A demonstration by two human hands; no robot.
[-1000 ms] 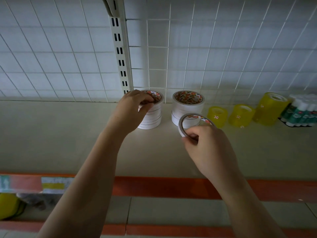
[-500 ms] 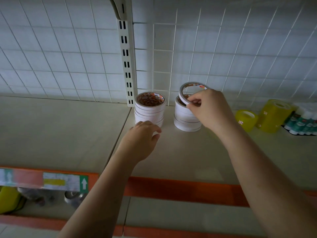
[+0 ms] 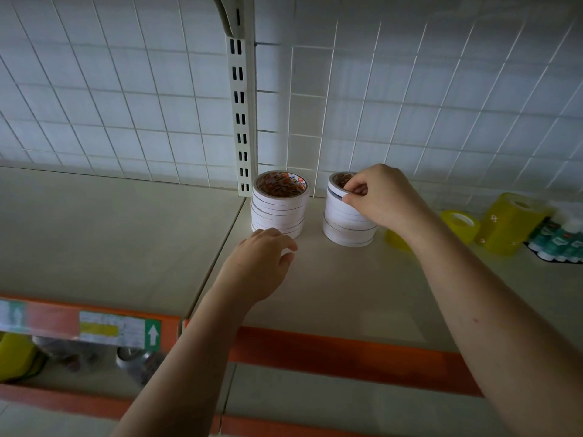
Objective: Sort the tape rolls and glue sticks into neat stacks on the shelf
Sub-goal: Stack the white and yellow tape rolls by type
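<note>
Right hand point(image 3: 378, 197) pinching top roll point(image 3: 339, 188) at stack rim; left hand point(image 3: 258, 266) loosely curled, empty-fingered.

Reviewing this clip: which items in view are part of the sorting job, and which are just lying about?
Part of the job:
left white tape stack
right white tape stack, top roll pinched by the right hand
yellow tape rolls
glue sticks
left hand, by the left stack's base

Lying about:
price label strip
items on the lower shelf, unclear
</note>
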